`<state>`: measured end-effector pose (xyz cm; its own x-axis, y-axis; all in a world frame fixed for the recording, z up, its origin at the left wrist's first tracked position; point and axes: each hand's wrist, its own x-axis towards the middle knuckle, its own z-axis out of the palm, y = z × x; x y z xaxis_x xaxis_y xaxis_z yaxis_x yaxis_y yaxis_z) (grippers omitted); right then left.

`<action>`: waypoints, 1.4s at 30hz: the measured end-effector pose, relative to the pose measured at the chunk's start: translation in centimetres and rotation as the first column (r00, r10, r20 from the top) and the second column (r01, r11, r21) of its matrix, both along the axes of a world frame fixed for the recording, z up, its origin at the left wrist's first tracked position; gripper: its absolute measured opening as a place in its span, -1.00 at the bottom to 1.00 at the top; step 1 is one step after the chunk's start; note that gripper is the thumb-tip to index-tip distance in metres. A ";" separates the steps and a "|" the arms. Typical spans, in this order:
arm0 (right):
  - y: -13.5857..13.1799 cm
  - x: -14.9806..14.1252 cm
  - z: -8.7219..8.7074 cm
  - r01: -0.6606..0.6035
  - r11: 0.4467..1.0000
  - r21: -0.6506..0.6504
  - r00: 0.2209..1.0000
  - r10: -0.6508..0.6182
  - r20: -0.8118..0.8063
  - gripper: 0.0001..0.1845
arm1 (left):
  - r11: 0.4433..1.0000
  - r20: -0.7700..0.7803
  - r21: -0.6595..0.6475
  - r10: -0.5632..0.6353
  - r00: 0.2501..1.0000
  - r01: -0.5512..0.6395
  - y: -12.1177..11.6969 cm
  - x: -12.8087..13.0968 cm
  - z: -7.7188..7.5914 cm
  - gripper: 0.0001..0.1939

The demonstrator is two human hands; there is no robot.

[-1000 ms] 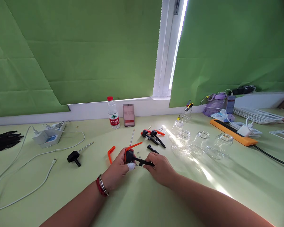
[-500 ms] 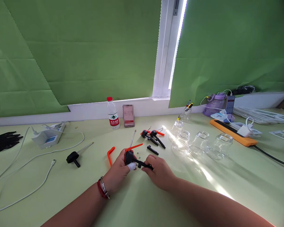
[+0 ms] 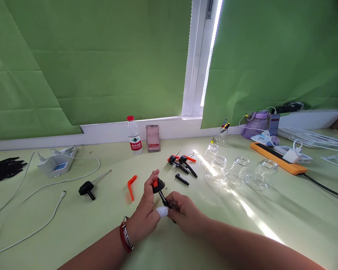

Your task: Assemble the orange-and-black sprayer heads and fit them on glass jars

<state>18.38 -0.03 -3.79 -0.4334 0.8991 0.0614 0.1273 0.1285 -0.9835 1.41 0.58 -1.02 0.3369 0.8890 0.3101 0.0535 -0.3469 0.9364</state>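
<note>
Both hands are on a black rounded head (image 3: 159, 185) with an orange piece at its side and a rod running down to a black tube. My left hand (image 3: 148, 213) is closed around it, fingers behind the head, its white-wrapped thumb by the tube. My right hand (image 3: 186, 213) grips the black tube, whose lower end shows under the fingers. Left of the hands lies a bent orange lever (image 3: 132, 187). Beyond them are a loose black tube (image 3: 181, 179), tiny metal pieces (image 3: 166, 188), and two similar black assemblies (image 3: 183, 160) with orange levers.
A black-headed part with a thin rod (image 3: 86, 188) lies left, beside a white cable (image 3: 55, 215). Upturned glass jars (image 3: 238, 170) stand right, before an orange power strip (image 3: 278, 159). A red-capped water bottle (image 3: 134, 140) and a pink box (image 3: 153, 138) stand at the back.
The assembly has turned from lying sideways to pointing down toward me, its orange lever now mostly out of sight. My left fingers have lifted and spread, and my right hand has shifted slightly nearer.
</note>
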 end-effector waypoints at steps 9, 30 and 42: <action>-0.2 -0.3 0.9 -0.134 0.967 -0.217 0.924 0.043 -0.379 -0.71 | 0.862 -0.388 0.498 0.125 0.913 0.093 0.3 -0.1 0.3 0.04; -0.1 -0.3 1.0 -0.192 0.924 -0.331 0.905 0.037 -0.424 -0.63 | 0.862 -0.588 0.506 0.321 0.743 0.028 -0.6 1.1 0.4 0.13; 0.1 -0.3 1.2 -0.187 0.905 -0.383 0.916 0.020 -0.401 -0.61 | 0.912 -0.666 0.410 0.293 0.686 0.009 -0.5 1.1 -0.1 0.22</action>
